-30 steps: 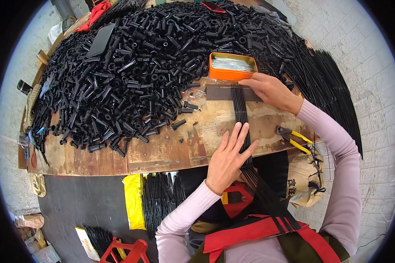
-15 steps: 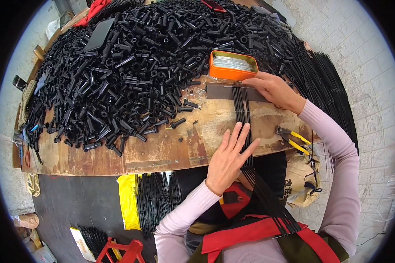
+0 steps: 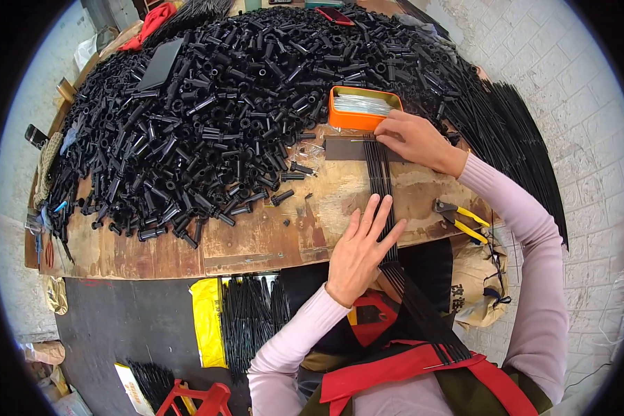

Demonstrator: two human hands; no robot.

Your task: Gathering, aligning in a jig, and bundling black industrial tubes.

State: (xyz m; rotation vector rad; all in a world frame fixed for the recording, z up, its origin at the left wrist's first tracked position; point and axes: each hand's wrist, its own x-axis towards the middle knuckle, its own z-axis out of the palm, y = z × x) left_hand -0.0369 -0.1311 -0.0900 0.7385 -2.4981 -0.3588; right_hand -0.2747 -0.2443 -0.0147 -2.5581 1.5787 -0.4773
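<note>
resting on black rods [image 3: 379, 177]: left fingers [image 3: 369, 223] apart | right fingers [image 3: 392, 127]: grip, cannot tell | scuffed wooden tabletop [image 3: 256, 243] | white brick wall [image 3: 593, 149]

Thin, straight black rods [image 3: 376, 166] lie side by side in a narrow, flat, closely spaced band running over the bench [image 3: 256, 239]. Their far ends lie well in from the bench's near edge; a middle stretch is partly hidden. Past that edge the band slants down off the bench, spreading wider toward its near ends, which separate slightly.
</note>
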